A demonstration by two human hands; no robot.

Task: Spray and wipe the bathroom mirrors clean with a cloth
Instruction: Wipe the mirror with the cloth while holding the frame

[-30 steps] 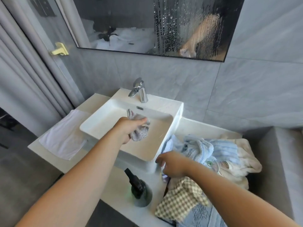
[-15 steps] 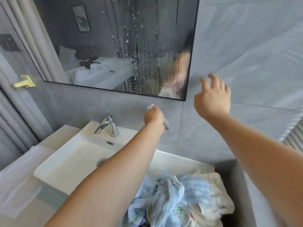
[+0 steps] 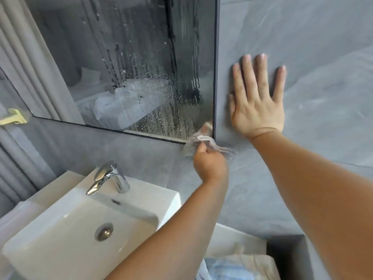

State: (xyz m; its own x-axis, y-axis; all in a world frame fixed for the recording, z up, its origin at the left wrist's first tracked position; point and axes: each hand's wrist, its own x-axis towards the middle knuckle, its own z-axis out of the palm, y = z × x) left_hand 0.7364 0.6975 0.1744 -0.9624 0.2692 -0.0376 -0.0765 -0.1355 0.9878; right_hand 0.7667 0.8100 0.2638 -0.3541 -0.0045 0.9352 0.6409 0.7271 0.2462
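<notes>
left hand (image 3: 210,164) gripping cloth (image 3: 201,139) at near right corner of mirror (image 3: 141,67) | right hand (image 3: 256,102) flat, fingers spread, pressed on wall (image 3: 302,37) just right of mirror | sprayed, judging by drops (image 3: 161,110) all over | wiping barely begun, nearly whole mirror left

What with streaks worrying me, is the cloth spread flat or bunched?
Bunched. The left hand grips the cloth crumpled at the lower right corner of the mirror, loose ends trailing onto the wall.
</notes>
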